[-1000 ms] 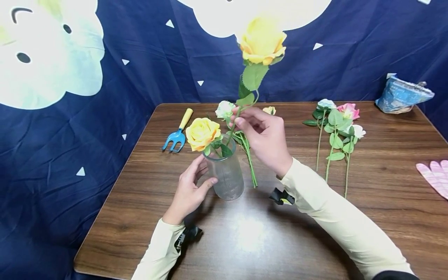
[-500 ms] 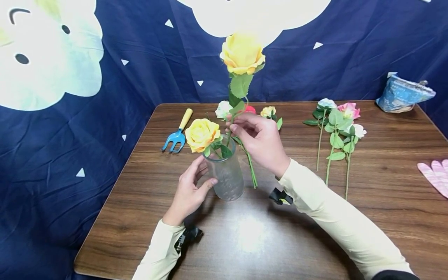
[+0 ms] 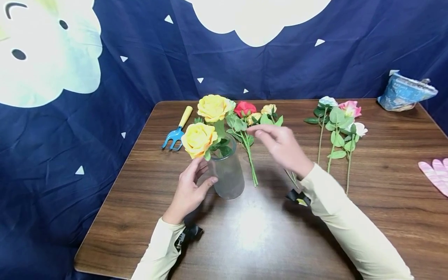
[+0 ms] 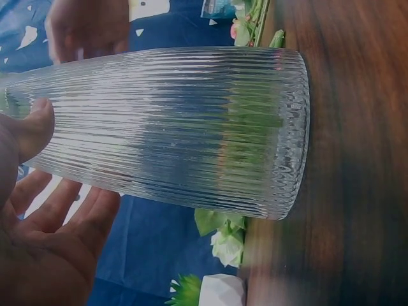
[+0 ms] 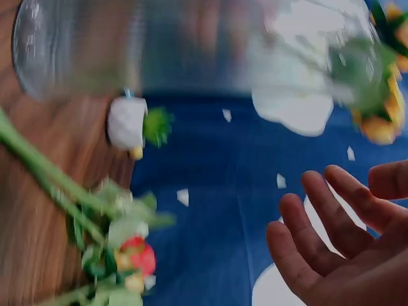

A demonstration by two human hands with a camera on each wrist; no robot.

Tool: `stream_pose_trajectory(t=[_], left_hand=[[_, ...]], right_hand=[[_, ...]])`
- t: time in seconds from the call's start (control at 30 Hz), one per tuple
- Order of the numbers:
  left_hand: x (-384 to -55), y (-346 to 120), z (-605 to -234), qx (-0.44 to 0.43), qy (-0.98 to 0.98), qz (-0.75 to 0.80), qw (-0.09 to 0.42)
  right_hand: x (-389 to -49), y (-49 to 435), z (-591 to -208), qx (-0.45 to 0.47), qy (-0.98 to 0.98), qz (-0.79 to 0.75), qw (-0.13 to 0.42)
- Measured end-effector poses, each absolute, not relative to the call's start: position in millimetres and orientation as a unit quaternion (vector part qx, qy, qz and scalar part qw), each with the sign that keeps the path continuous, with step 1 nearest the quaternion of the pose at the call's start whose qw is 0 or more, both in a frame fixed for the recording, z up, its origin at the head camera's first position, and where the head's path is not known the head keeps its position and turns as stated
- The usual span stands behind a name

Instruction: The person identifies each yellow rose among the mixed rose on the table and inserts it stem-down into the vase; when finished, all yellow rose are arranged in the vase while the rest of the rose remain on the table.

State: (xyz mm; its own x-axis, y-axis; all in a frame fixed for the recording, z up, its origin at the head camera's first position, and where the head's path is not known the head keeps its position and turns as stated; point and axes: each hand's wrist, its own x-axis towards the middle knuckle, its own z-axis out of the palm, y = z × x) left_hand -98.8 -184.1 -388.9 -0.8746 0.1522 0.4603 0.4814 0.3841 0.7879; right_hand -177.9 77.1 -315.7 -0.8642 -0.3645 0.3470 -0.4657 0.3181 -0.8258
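Note:
My left hand [image 3: 190, 190] grips a ribbed clear glass vase [image 3: 228, 181], thumb on the near side and fingers round the far side. Two yellow roses stand in the vase: one rose [image 3: 199, 140] leans left over the rim, the other rose [image 3: 213, 108] rises behind it. To the right of the vase, my right hand [image 3: 285, 149] is in the air with nothing in it; in the right wrist view its fingers [image 5: 338, 223] are spread loosely. Behind the vase lie a red rose [image 3: 245, 109] and small yellow roses [image 3: 268, 109] with green stems.
A blue hand fork [image 3: 175, 137] with a yellow handle lies at the back left. Blue, pink and white roses [image 3: 337, 116] lie on the right. Beyond them are a blue bag [image 3: 404, 93] and a pink glove [image 3: 435, 175]. A white pot [image 5: 126, 122] holds a green plant.
The second yellow rose has gone down into the vase and leaned left. My right hand has let go of its stem and moved right. The left hand stays on the vase.

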Motion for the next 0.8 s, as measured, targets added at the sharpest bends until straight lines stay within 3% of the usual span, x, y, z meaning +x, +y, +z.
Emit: stream_pose_trajectory(t=[0.27,0.57,0.8], left_hand=[[-98.6,-182.0,-387.4,-0.189,-0.818,-0.520,0.158],[-96.6,-182.5,-389.0,-0.181,-0.818,-0.523,0.157],[-96.9,-182.4,-388.0,-0.180,-0.820,-0.520,0.157]], right_hand=[[-193.4,132.8,-310.5,0.170,-0.775,0.604,0.081],[-210.4,159.0,-315.2,0.147,-0.783,0.602,0.045],[-221.0,167.0,-325.9,0.119,-0.795,0.594,-0.013]])
